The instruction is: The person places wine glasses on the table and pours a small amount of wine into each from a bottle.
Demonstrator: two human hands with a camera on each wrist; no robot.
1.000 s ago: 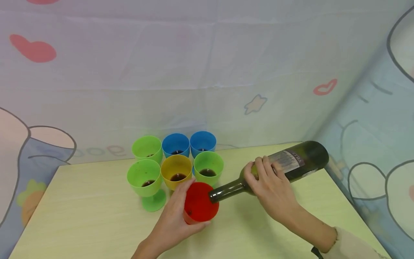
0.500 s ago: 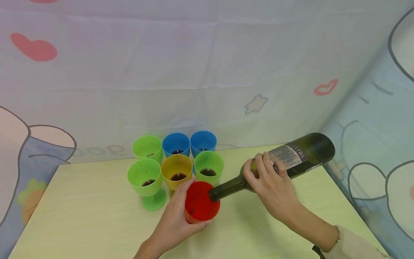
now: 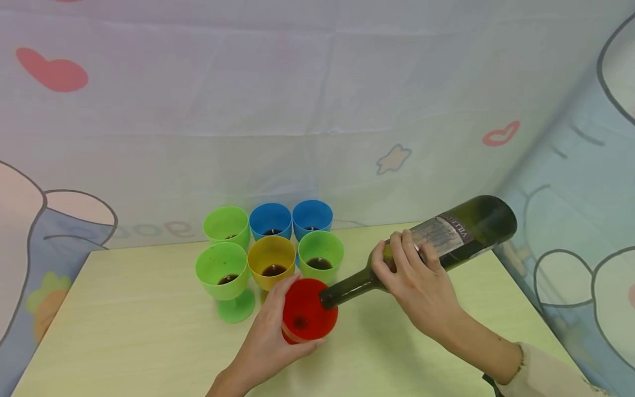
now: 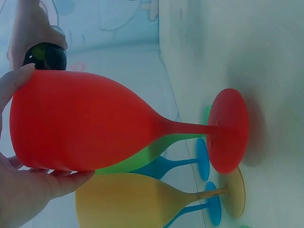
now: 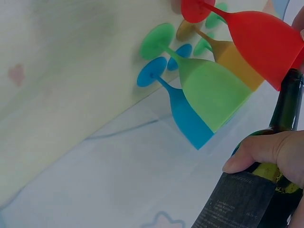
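Note:
My left hand (image 3: 270, 336) grips the bowl of a red plastic goblet (image 3: 317, 325), thumb on one side and fingers on the other. A small dark patch of liquid shows in its bottom. In the left wrist view the goblet's foot (image 4: 229, 130) is close to the table; whether it touches, I cannot tell. My right hand (image 3: 416, 284) holds a dark green wine bottle (image 3: 483, 223) around its shoulder. The bottle is tilted, base raised to the right, and its mouth (image 3: 328, 298) lies over the goblet's right rim. From the right wrist, the bottle's label (image 5: 235, 202) is visible.
Behind the red goblet stand green (image 3: 220, 270), yellow (image 3: 270, 256) and blue (image 3: 311, 215) goblets close together, with dark liquid in their bottoms. The pale table (image 3: 149, 331) meets a printed cloth backdrop (image 3: 248, 110) at the back and right.
The bottle's base has risen, so it tilts more steeply toward the goblet. The dark patch inside the red goblet has grown. My left hand has stayed nearly still.

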